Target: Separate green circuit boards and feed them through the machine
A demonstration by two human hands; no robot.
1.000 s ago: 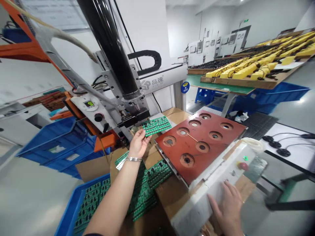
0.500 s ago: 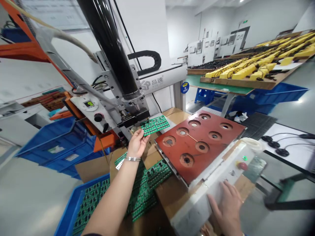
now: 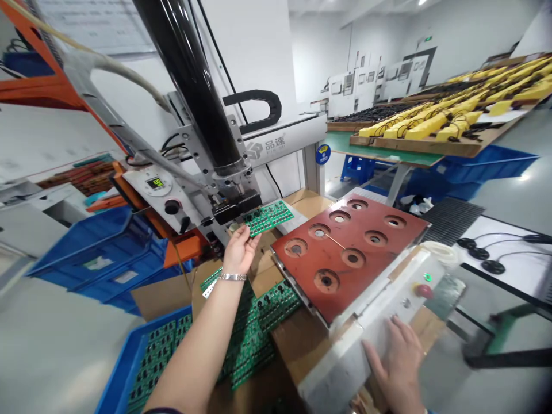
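My left hand (image 3: 240, 250) grips a green circuit board (image 3: 271, 217) by its near left edge, just below the black head (image 3: 237, 208) of the machine. To the right of that board lies a red-brown fixture plate (image 3: 332, 293) with several round recesses and a thin stick (image 3: 335, 240) across it. My right hand (image 3: 401, 359) rests with fingers spread on the white control housing (image 3: 349, 356) along the plate's near side. Beyond its fingertips are a red button (image 3: 425, 291) and a lit green one (image 3: 427, 277).
More circuit boards (image 3: 278, 305) lie on cardboard below my left arm, and others fill a blue bin (image 3: 112, 368). Blue crates (image 3: 86, 247) are stacked at left. Black round parts with cables (image 3: 478, 253) lie on a white surface at right. Yellow units (image 3: 414, 123) stand on a bench behind.
My left hand and its circuit board have shifted slightly left. The right hand stays on the housing, and the machine head looks unmoved.
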